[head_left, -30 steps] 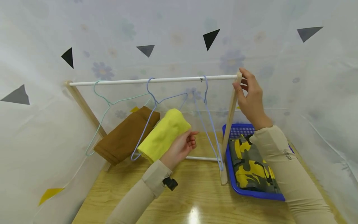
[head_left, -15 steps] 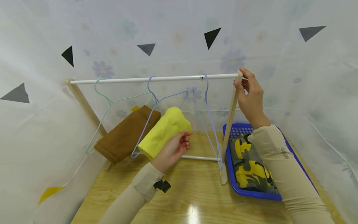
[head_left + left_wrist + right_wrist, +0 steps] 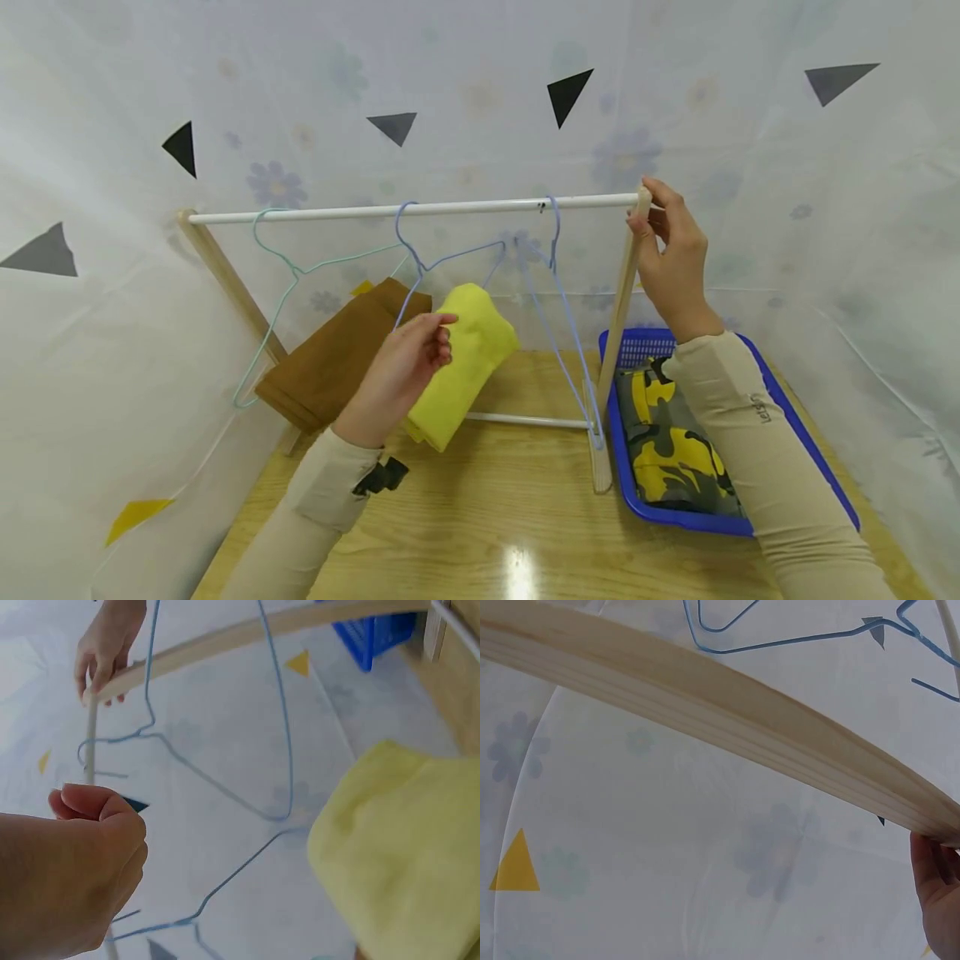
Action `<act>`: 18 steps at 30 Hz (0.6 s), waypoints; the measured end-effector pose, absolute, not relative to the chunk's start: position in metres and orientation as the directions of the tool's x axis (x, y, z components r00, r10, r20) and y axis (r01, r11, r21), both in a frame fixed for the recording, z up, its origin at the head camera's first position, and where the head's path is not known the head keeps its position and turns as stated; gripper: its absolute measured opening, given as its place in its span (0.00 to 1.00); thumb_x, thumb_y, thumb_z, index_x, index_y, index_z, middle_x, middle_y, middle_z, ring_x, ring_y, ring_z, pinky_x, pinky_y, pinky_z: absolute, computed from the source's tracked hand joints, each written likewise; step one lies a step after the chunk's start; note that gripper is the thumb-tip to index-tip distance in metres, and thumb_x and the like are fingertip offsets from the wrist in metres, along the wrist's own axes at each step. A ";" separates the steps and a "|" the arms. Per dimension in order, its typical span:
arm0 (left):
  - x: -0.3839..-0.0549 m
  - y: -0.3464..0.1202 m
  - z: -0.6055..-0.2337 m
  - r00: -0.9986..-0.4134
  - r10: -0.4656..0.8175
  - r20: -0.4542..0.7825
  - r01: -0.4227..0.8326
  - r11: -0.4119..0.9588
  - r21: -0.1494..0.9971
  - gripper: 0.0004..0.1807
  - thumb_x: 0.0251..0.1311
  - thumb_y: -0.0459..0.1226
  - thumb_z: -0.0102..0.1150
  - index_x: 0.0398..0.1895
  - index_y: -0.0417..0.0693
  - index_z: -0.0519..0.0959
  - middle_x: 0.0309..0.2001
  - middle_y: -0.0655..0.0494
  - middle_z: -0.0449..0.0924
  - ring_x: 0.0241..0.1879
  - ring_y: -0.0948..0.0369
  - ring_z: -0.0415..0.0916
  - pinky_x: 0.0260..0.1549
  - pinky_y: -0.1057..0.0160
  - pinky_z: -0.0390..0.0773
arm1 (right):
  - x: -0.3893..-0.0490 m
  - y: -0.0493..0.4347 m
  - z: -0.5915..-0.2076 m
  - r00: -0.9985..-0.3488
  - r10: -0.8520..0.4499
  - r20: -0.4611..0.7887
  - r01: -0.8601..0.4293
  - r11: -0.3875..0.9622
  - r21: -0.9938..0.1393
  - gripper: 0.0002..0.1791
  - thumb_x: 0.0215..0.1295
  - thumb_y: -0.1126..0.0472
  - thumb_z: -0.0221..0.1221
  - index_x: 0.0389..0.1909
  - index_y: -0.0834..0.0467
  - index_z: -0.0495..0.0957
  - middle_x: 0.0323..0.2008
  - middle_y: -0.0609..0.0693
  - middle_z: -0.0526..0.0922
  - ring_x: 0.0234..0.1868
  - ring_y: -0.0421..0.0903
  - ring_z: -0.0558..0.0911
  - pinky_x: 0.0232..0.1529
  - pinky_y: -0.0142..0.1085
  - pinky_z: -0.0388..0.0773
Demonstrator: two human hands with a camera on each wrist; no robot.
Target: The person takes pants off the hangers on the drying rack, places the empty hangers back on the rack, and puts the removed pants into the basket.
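A folded yellow garment (image 3: 468, 358) hangs over the middle blue hanger (image 3: 422, 265) on a small drying rack's white rod (image 3: 480, 207). My left hand (image 3: 397, 367) is in front of that hanger and overlaps the garment's left edge. Its index finger reaches forward, the others curl loosely, and nothing shows in its grasp; the hanger's lower front corner is hidden behind it. In the left wrist view the garment (image 3: 397, 847) is apart from this hand. My right hand (image 3: 675, 258) grips the top end of the rack's right wooden post (image 3: 624, 292), thumb in front.
On the left, a brown folded garment (image 3: 341, 358) hangs on a green hanger (image 3: 296, 272). A bare blue hanger (image 3: 573, 333) hangs near the right post. A blue basket (image 3: 697, 522) with a folded camouflage garment (image 3: 675, 442) stands at the right on the wooden table (image 3: 465, 517).
My left hand has moved left and up across the yellow garment. The garment's lower end has swung to the right. My right hand stays on the post.
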State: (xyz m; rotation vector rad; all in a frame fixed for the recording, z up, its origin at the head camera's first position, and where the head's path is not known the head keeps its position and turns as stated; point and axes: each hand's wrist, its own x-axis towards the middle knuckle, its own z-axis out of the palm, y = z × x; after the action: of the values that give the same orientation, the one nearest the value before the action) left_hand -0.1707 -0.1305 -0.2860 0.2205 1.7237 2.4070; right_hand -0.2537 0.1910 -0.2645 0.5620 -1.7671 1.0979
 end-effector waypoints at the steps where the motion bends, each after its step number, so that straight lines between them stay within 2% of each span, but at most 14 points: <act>1: -0.172 -0.136 -0.278 -0.981 0.186 0.052 0.000 -0.269 0.963 0.12 0.75 0.38 0.42 0.46 0.41 0.74 0.32 0.56 0.70 0.31 0.63 0.68 0.35 0.69 0.72 | -0.254 0.191 -0.265 -0.446 0.093 0.890 -0.757 0.492 -0.431 0.24 0.67 0.73 0.55 0.64 0.62 0.68 0.54 0.59 0.76 0.50 0.56 0.81 0.53 0.30 0.75; 3: -0.178 -0.147 -0.266 -0.985 0.113 0.133 0.118 -0.131 0.984 0.13 0.75 0.39 0.42 0.50 0.39 0.73 0.37 0.55 0.70 0.36 0.61 0.69 0.40 0.67 0.73 | -0.254 0.191 -0.265 -0.445 0.092 0.891 -0.757 0.493 -0.429 0.24 0.67 0.73 0.55 0.64 0.62 0.68 0.54 0.59 0.76 0.50 0.56 0.81 0.54 0.30 0.75; 6: -0.192 -0.163 -0.252 -0.973 0.017 0.232 0.232 0.152 0.961 0.17 0.74 0.38 0.43 0.57 0.37 0.70 0.47 0.51 0.69 0.47 0.56 0.67 0.48 0.64 0.70 | -0.255 0.192 -0.265 -0.446 0.093 0.890 -0.753 0.498 -0.430 0.24 0.67 0.73 0.55 0.63 0.62 0.68 0.53 0.59 0.76 0.50 0.53 0.81 0.54 0.30 0.75; 8: -0.203 -0.172 -0.246 -0.966 -0.012 0.259 0.240 0.329 0.913 0.20 0.74 0.38 0.43 0.62 0.36 0.67 0.54 0.47 0.68 0.53 0.53 0.65 0.52 0.60 0.68 | -0.256 0.192 -0.266 -0.447 0.096 0.889 -0.750 0.502 -0.431 0.24 0.67 0.73 0.55 0.63 0.63 0.68 0.53 0.59 0.76 0.51 0.47 0.81 0.54 0.31 0.76; 10: -0.214 -0.178 -0.243 -0.970 -0.018 0.242 0.208 0.448 0.870 0.22 0.73 0.38 0.44 0.65 0.37 0.64 0.59 0.43 0.66 0.58 0.50 0.63 0.55 0.57 0.67 | -0.256 0.192 -0.266 -0.450 0.097 0.888 -0.747 0.504 -0.434 0.23 0.67 0.73 0.55 0.63 0.63 0.68 0.53 0.59 0.76 0.51 0.38 0.80 0.53 0.31 0.76; 13: -0.227 -0.181 -0.242 -0.986 0.024 0.162 0.150 0.532 0.834 0.25 0.73 0.39 0.43 0.69 0.37 0.59 0.64 0.39 0.62 0.63 0.46 0.60 0.60 0.51 0.66 | -0.256 0.191 -0.266 -0.453 0.102 0.886 -0.749 0.496 -0.439 0.23 0.67 0.73 0.54 0.63 0.64 0.68 0.53 0.60 0.76 0.50 0.29 0.78 0.53 0.31 0.76; 18: -0.240 -0.180 -0.250 -0.996 0.086 0.025 0.068 0.544 0.836 0.28 0.73 0.41 0.42 0.72 0.41 0.55 0.67 0.40 0.60 0.65 0.46 0.60 0.62 0.48 0.65 | -0.256 0.191 -0.266 -0.455 0.101 0.884 -0.756 0.481 -0.444 0.23 0.67 0.74 0.54 0.63 0.65 0.68 0.52 0.61 0.76 0.50 0.29 0.77 0.53 0.31 0.76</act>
State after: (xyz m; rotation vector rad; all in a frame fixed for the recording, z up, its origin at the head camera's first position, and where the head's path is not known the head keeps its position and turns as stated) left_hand -0.2404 -0.1804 -0.2500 0.1372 2.7435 1.4842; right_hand -0.2562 0.1909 -0.2663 0.5561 -1.7666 1.1178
